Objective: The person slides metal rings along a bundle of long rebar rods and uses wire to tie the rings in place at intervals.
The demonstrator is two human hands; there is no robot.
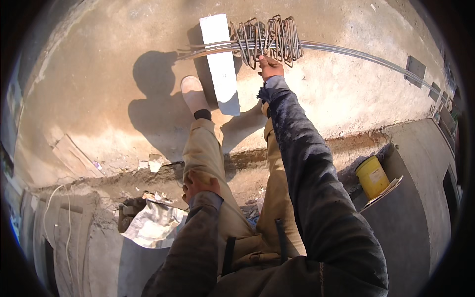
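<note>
My right hand, arm stretched forward, has its fingers closed on a bent steel stirrup at the near side of a bunch. This bunch of rebar stirrups is threaded around several long steel bars. Toward their left end the bars pass over a white rectangular block, which lies lengthwise away from me. My left hand rests on my left knee with its fingers spread over the trouser cloth, holding nothing. Exactly how the right fingertips wrap the stirrup is partly hidden.
A yellow bucket stands in a recess at the right. Near my left arm lies a crumpled pale sack. A raised concrete edge crosses below my feet. The bars reach far right over further blocks. A pale cable hangs at left.
</note>
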